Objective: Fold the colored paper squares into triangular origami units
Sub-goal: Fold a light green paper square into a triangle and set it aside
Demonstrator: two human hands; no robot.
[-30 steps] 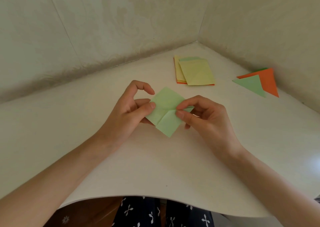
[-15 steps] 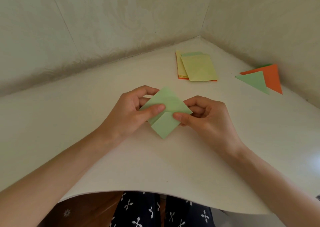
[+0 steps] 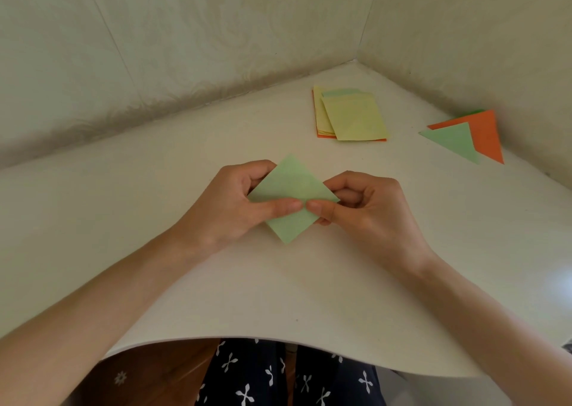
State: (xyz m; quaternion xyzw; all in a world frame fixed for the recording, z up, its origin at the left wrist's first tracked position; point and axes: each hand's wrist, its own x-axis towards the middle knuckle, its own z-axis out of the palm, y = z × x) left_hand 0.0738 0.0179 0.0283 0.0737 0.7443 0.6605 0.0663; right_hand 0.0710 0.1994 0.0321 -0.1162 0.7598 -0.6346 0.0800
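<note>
At the centre of the frame, two thumb tips nearly meet on a green paper square (image 3: 294, 185), pressing along a crease that runs across its middle. The left hand (image 3: 226, 207) pinches the paper's left side, with its thumb (image 3: 288, 206) on top and its fingers curled behind the left corner. The right hand (image 3: 365, 210) mirrors it, with its thumb (image 3: 317, 206) on top and its fingers curled behind the right corner.

The paper sits like a diamond, one corner pointing to the top of the frame and one to the bottom. Its upper edges are crisp and straight. Whether the lower corner rests on the table cannot be told.

Both forearms run from the lower corners of the frame up to the hands. They cross a white table (image 3: 123, 204) whose curved front edge arcs across the lower part of the frame.

A broad stretch of plain tabletop lies to the left of the hands, and more lies between the hands and the front edge.

Toward the upper right, well apart from the hands, lies a stack of paper squares (image 3: 353, 117). Its top sheets are yellow, and orange edges show underneath.

Farther right, a green triangle (image 3: 452, 140) overlaps an orange triangle (image 3: 486, 136), close to the wall.

Pale patterned walls (image 3: 185, 34) meet in a corner at the upper right and close off the table's far edges.

Below the front edge, dark cloth with white marks (image 3: 263, 374) shows at the bottom centre.
</note>
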